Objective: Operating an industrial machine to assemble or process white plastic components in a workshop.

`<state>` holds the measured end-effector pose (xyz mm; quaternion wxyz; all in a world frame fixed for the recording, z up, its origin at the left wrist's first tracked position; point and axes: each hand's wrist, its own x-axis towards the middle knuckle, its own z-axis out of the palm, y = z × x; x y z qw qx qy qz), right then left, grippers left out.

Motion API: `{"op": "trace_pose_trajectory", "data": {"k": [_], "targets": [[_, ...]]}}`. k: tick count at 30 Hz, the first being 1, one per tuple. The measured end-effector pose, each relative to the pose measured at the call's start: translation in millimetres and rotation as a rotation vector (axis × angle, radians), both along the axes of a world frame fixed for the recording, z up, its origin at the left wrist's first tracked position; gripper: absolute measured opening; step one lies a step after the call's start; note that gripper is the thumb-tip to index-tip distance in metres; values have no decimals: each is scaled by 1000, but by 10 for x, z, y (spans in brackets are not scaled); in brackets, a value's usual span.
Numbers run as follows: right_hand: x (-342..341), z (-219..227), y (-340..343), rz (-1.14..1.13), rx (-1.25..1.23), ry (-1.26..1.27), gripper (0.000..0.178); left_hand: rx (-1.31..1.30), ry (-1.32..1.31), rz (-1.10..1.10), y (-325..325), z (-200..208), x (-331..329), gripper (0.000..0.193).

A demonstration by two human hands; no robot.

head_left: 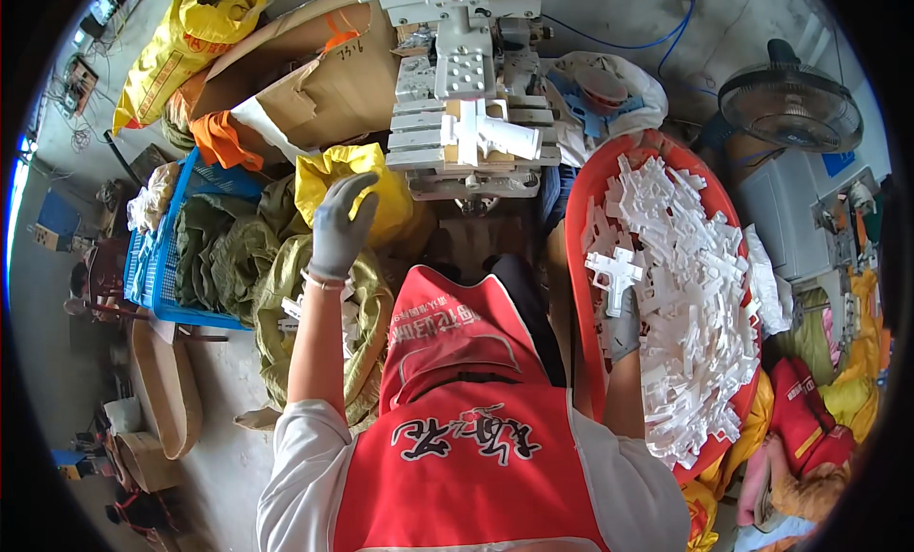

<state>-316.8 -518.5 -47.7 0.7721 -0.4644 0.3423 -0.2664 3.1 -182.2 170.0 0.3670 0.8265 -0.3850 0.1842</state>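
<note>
My left hand (341, 230), in a grey glove, is raised beside the yellow sack (388, 201), its fingers curved and apart with nothing between them. At the left edge of the red tub (577, 230), my gloved right hand (623, 331) grips a white plastic toy pistol (615, 272). Many similar white pistol pieces (687, 314) fill the tub in a heap. Ahead of me, another white toy pistol (493, 136) lies on the slatted bed of a metal machine (419, 138). Below my left forearm, an olive woven sack (278, 335) stands open with white pieces inside.
A blue plastic basket (164, 285) with green sacks stands at left. Behind it are a cardboard box (328, 85) and a yellow bag (186, 52). A black fan (790, 104) stands far right, near a white bag (643, 80). Coloured cloths (804, 409) pile up at lower right.
</note>
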Motion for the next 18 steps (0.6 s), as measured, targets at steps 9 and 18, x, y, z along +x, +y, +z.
{"op": "trace_pose_trajectory", "data": {"k": [9,18], "targets": [[-53,190,20,45,-43,-64,44,101,-102,-185,-653,302,318,34],[-67,301,-70,127,-114,-85,47,202,79,-292,-984,429,505,39]]}}
